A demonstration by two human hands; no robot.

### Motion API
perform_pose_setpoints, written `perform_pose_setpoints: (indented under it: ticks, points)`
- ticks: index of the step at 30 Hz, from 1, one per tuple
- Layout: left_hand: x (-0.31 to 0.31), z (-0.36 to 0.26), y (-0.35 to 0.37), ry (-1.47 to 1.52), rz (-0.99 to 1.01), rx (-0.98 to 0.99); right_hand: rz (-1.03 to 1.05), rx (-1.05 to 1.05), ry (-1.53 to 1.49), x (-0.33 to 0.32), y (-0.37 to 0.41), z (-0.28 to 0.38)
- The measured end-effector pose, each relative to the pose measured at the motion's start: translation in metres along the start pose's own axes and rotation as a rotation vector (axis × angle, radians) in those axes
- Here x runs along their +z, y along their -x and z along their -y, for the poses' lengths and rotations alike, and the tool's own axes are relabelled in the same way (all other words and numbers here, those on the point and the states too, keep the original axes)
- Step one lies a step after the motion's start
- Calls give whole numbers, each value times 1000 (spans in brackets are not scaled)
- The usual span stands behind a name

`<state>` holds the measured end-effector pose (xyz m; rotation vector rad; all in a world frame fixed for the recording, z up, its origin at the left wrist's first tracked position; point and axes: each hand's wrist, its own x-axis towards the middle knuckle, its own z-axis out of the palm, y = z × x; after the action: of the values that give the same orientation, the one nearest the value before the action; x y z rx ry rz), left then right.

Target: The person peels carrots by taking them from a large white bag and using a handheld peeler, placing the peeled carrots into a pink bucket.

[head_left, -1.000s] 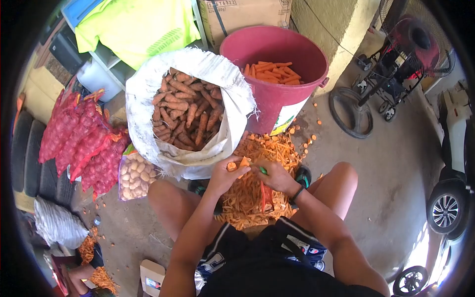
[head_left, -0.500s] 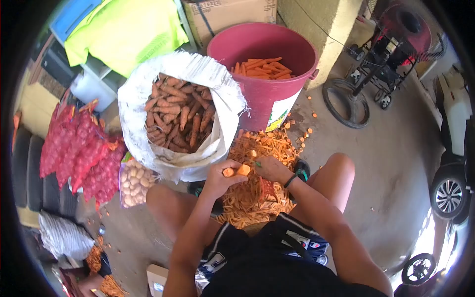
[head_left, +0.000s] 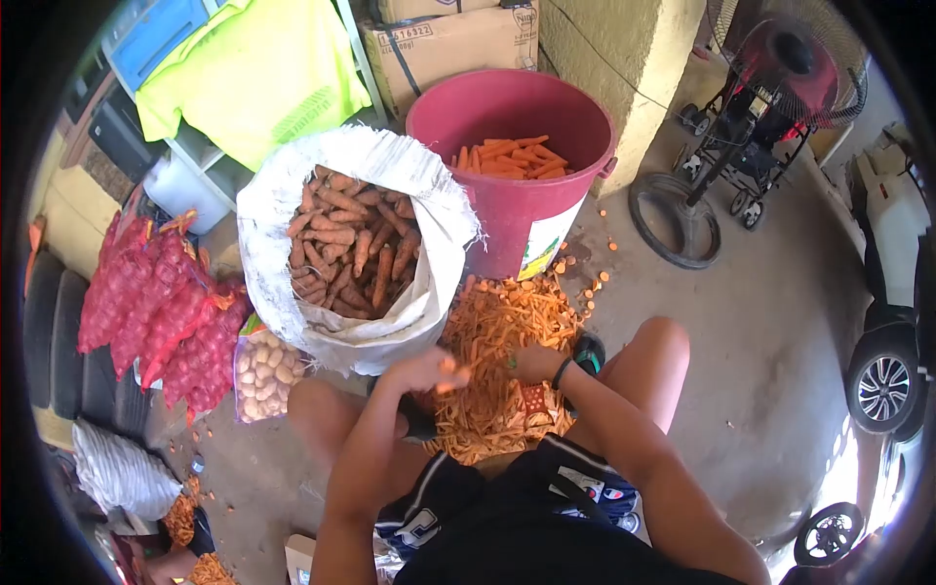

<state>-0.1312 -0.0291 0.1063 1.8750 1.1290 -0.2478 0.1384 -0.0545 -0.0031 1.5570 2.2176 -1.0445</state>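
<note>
My left hand (head_left: 426,370) is closed round a carrot (head_left: 452,376) and blurred by motion, just below the front of the white sack (head_left: 380,339). Unpeeled carrots (head_left: 356,239) fill that sack. To the right, my right hand (head_left: 534,363) has its fingers wrapped round a small tool with a green part (head_left: 512,361), mostly hidden. Both hands are over a heap of orange peelings (head_left: 497,317) between my legs. Behind the heap stands a dark red bin (head_left: 487,219) with peeled carrots (head_left: 512,159) inside.
Red net bags of onions (head_left: 156,292) and a bag of potatoes (head_left: 265,375) lie left of the sack. Cardboard boxes (head_left: 458,54) stand behind the bin. A fan (head_left: 687,219) is at the right, a car wheel (head_left: 885,383) farther right. Part of another person (head_left: 171,565) shows at lower left.
My left hand has moved slightly left and down with the carrot. My right hand has shifted a little lower and right. The view has tilted, so the background sits lower.
</note>
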Motion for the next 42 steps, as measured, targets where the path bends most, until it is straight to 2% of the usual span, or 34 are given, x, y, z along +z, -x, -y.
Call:
perform_pose_setpoints:
  ticks: [2,3,4,5,6,8,9,10,12,15,19,22,25,31,34,35,38,42]
  points:
    - [-25,-6,-18,883,-297,152,47,-48,11,9,-8,1]
    - [-60,-57,7,1141,-443,173,81,-73,18,15,-9,3]
    - [-87,-74,14,1195,-468,260,87,-76,1,11,-2,9]
    - [-105,-84,16,1157,-478,267,91,-80,-7,-8,13,21]
    - [-113,-80,14,1132,-422,373,91,-86,-11,-22,20,27]
    - [-106,-76,7,914,-527,230,-67,-145,-73,-19,17,13]
    - [-93,-67,7,911,-505,291,-149,-175,-117,-19,16,8]
    - [-80,-65,12,871,-452,237,-190,-179,-158,-27,20,10]
    - [-39,-30,3,1048,-427,314,-265,-171,-250,-53,40,22]
    - [9,-17,1,1181,-508,327,-547,-408,-412,-55,41,29]
    - [17,-29,8,1031,-531,278,-613,-293,-367,-72,62,63]
    - [22,-19,0,1017,-584,305,-677,-358,-406,-73,60,76]
    - [26,-11,-2,1024,-554,246,-707,-424,-418,-73,55,85]
    - [30,-4,3,1043,-473,353,-630,-340,-278,-62,31,76]
    - [26,-13,15,1075,-460,460,-389,-157,-94,3,-44,-8]
    - [18,-12,16,1071,-460,456,-260,-182,39,-6,-38,1]
    - [21,-10,20,1121,-491,430,-285,-336,-177,-33,1,32]
    - [22,-12,24,1382,-444,453,-484,-130,-582,-69,24,31]
